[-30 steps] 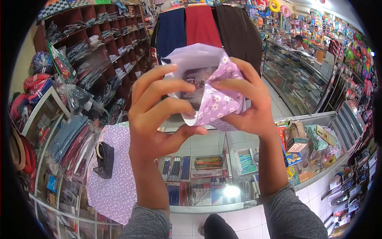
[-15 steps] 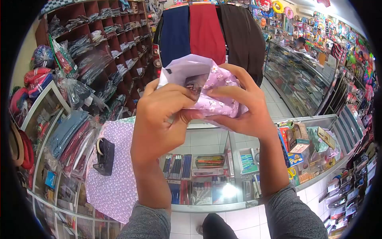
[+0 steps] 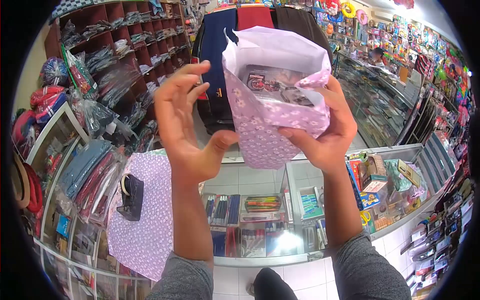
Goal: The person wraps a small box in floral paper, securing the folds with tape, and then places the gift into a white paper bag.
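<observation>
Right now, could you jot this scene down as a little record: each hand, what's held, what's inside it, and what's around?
Place: shop, at a glass counter
Right hand: grips the purple floral wrap by its side, thumb in front
Left hand: open beside the wrap; whether the thumb touches it is unclear
Wrap: top open, white inner side showing
Inside: dark printed item, partly hidden
Nearby: black tape dispenser on a purple floral sheet
Beyond: navy cloth, red cloth

Bagged clothes (image 3: 102, 58) are stacked in a brown rack (image 3: 51, 47) at the left, navy, red and dark-brown cloths (image 3: 254, 17) are draped behind, pens (image 3: 217, 210) are displayed under the glass worktop (image 3: 260, 261), boxes (image 3: 373, 172) are seen at the right, and swim rings (image 3: 348, 9) are hung past a glass case (image 3: 360, 97).
</observation>
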The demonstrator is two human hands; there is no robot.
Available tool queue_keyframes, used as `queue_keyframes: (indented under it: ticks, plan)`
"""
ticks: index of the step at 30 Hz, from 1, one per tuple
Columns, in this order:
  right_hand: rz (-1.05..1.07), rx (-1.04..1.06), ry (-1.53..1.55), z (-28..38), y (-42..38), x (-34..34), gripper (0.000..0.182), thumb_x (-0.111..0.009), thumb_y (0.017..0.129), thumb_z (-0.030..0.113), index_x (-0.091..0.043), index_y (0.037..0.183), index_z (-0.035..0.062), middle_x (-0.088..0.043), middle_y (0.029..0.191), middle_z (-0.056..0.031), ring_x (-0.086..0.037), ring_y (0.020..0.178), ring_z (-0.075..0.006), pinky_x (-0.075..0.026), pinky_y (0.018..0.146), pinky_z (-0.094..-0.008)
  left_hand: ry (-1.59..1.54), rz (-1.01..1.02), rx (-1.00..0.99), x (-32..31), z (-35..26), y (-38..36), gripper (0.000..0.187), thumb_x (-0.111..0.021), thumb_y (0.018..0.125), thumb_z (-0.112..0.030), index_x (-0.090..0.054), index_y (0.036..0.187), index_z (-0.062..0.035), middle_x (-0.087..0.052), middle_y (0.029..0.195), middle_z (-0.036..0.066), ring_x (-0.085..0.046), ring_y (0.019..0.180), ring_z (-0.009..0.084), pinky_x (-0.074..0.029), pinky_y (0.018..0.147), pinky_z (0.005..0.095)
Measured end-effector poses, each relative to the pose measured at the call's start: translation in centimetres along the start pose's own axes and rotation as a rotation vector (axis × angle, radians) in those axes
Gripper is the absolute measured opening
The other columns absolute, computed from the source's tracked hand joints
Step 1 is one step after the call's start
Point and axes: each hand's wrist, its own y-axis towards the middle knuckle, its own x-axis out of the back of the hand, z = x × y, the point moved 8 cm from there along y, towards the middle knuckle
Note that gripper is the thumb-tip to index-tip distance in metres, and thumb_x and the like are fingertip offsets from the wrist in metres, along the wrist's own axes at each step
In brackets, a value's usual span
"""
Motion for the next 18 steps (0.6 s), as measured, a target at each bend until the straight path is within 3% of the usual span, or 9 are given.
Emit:
queue_keyframes:
  ticks: [4,7,9,12,18]
  plan:
    - [0.034,0.067,-0.024,1.0,-0.1,-0.1,0.063,-0.098,0.064,0.013,-0.071,0.12,0.0015,-0.062,0.131,-0.024,-0.064,0.12,-0.033,-0.052,0.101,-0.0424,-0.077,0.162,0.136,-1.6,1.2,-1.7,0.089,-0.096,0.072,-0.044,-0.049,0.135,-0.0016,-0.051,0.148,0.024,-0.051,0.139,0.0317,-0.035,0.119,0.0459]
    - [0.026,0.075,-0.041,0.9,-0.2,-0.1,0.063,-0.097,0.064,0.015,-0.071,0.12,0.0017,-0.06,0.133,-0.0254,-0.063,0.121,-0.0339,-0.053,0.101,-0.0439,-0.059,0.202,0.086,-1.9,1.9,-2.4,0.092,-0.096,0.073,-0.043,-0.048,0.139,-0.0012,-0.05,0.15,0.025,-0.051,0.139,0.0329,-0.035,0.118,0.0464]
    - [0.024,0.079,-0.047,0.7,-0.2,0.1,0.064,-0.097,0.064,0.016,-0.071,0.12,0.0017,-0.06,0.133,-0.0258,-0.063,0.121,-0.034,-0.053,0.101,-0.0443,0.015,0.238,-0.063,-1.9,1.7,-2.6,0.097,-0.095,0.073,-0.042,-0.046,0.147,-0.0021,-0.049,0.151,0.025,-0.052,0.139,0.0339,-0.037,0.117,0.0474]
    - [0.094,0.123,-0.038,0.9,-0.3,-0.2,0.065,-0.095,0.066,0.005,-0.064,0.123,0.0,-0.055,0.138,-0.0248,-0.059,0.126,-0.0317,-0.047,0.106,-0.0422,0.064,0.26,-0.067,-2.2,1.9,-3.0,0.102,-0.094,0.074,-0.043,-0.043,0.153,-0.0032,-0.046,0.154,0.025,-0.052,0.138,0.0347,-0.041,0.115,0.0475]
    - [0.09,0.129,-0.072,1.2,-0.1,-0.2,0.066,-0.096,0.064,0.006,-0.064,0.122,0.0005,-0.056,0.137,-0.0241,-0.06,0.124,-0.0317,-0.047,0.106,-0.0417,0.064,0.275,-0.247,-3.8,0.6,-2.9,0.094,-0.089,0.082,-0.035,-0.039,0.158,-0.0122,-0.04,0.158,0.025,-0.039,0.149,0.0432,-0.041,0.116,0.0505]
